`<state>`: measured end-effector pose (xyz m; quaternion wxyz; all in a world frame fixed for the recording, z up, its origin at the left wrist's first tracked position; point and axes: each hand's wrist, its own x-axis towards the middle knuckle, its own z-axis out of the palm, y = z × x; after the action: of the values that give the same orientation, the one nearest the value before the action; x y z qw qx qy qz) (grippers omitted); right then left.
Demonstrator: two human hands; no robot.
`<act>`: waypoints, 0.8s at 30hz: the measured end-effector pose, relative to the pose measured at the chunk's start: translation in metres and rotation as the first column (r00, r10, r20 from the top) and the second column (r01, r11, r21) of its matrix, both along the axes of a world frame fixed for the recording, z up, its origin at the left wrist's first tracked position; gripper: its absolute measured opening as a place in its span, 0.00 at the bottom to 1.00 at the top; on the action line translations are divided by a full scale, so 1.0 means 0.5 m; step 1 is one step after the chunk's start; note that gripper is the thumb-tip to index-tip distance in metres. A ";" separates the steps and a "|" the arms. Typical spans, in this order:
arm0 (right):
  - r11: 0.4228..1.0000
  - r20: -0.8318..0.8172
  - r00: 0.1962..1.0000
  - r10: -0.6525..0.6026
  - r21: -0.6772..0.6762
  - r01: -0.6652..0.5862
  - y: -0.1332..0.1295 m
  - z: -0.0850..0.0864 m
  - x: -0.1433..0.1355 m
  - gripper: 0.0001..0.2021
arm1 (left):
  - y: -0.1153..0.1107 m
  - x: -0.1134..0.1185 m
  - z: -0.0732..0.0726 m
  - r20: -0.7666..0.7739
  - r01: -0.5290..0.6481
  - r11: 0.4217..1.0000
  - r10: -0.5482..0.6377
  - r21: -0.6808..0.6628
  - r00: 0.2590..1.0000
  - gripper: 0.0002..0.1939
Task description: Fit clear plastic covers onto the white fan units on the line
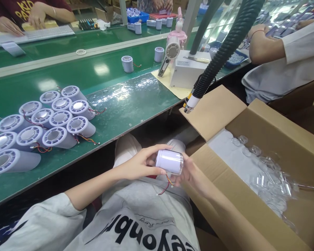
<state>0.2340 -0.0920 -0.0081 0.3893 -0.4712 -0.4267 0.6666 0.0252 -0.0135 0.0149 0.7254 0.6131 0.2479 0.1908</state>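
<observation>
- Left hand (138, 163) and right hand (189, 174) both grip one white cylinder (169, 161) over the lap, fingers wrapped around its ends.
- Twelve similar cylinders (42, 122) lie clustered on the green bench (125, 101).
- One open cardboard box (274, 139) holds clear parts (269, 174).

Green bench (115, 104) bearing clustered white housings (42, 120) at left, two single housings (127, 64) farther off, a white machine (188, 71) with black hose (225, 45) right, keyboard (34, 35) far left, open carton (264, 157) of clear parts (269, 177) near right.
</observation>
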 end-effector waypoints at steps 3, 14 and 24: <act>0.826 0.326 0.931 -0.163 0.562 -0.052 -0.008 0.001 0.012 0.30 | 0.000 -0.003 0.001 -0.014 0.007 0.995 -0.009 -0.102 1.000 0.35; 0.967 0.056 0.996 -0.066 0.249 0.050 -0.010 0.025 0.018 0.22 | 0.009 -0.013 -0.004 0.047 0.125 0.991 -0.122 -0.054 0.991 0.40; 0.985 0.319 0.947 -0.031 0.168 -0.024 -0.012 -0.004 0.024 0.24 | 0.001 -0.006 -0.038 -0.127 0.072 0.968 -0.105 -0.240 0.986 0.33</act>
<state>0.2459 -0.0981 -0.0102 0.3548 -0.5390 -0.5387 0.5417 0.0221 -0.0132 -0.0041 0.7816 0.5454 0.2909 0.0842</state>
